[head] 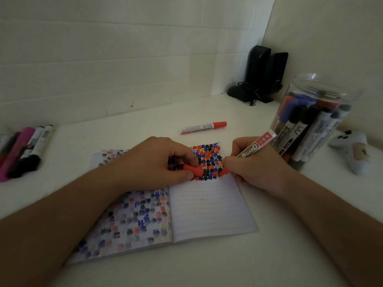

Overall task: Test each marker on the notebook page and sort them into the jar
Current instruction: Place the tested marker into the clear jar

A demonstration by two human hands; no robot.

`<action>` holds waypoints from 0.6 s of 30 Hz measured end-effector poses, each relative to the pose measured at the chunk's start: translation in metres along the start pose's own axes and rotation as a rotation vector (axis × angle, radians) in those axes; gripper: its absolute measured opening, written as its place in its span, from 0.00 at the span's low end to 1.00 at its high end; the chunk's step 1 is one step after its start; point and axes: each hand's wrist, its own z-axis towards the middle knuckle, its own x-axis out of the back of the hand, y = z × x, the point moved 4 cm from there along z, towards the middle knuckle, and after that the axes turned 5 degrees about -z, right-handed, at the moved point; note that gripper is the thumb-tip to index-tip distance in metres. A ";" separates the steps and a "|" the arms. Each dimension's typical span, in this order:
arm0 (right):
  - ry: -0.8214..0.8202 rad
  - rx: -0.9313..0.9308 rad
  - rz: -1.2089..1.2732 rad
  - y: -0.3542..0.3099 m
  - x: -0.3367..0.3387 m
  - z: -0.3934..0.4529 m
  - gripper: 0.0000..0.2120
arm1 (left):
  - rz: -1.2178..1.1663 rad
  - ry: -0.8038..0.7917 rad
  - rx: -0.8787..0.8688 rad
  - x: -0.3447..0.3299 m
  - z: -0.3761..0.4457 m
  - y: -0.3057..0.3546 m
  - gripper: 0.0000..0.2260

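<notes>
1. At the far left edge of the white table [124,272] lies a bunch of markers [24,151], side by side, with pink, black and white barrels; their near ends point at the table's left edge.
2. An open notebook [211,212] lies in the middle, near the person. Its left page is covered with faded blue, red and black blots; the right page is lined, with dense red, blue and black marks across its far part.
3. The left hand [153,162] rests on the notebook's far part, thumb and fingers curled round a red cap [193,170] and pinching it.
4. A red-capped marker [203,127] lies alone on the table beyond the notebook, well apart from both hands.
5. The right hand [252,166] grips an uncapped marker [258,144] in a writing hold, fingers closed round the barrel, tip down at the right page's far right edge; the tip itself is hidden.
6. A clear jar [331,94] stands far right, just beyond the right hand, holding many upright markers.
7. Black speakers [263,73] stand in the far corner; a small white toy [352,150] lies right of the jar.
</notes>
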 end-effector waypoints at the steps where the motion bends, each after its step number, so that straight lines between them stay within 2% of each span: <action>1: 0.006 0.003 -0.027 0.000 0.000 0.000 0.12 | 0.000 0.000 0.000 0.000 0.000 0.000 0.12; 4: 0.019 -0.005 -0.042 -0.001 0.000 0.001 0.13 | -0.001 -0.009 -0.001 -0.001 0.001 0.000 0.12; 8: -0.001 -0.028 0.084 0.001 0.002 0.000 0.13 | -0.011 -0.009 -0.002 -0.001 0.001 0.000 0.12; 14: 0.000 -0.004 -0.029 -0.002 -0.001 0.000 0.14 | -0.009 -0.007 0.000 -0.001 0.001 -0.002 0.12; 18: 0.011 -0.013 0.018 -0.002 0.000 0.000 0.15 | -0.013 -0.009 -0.006 -0.002 0.001 -0.001 0.12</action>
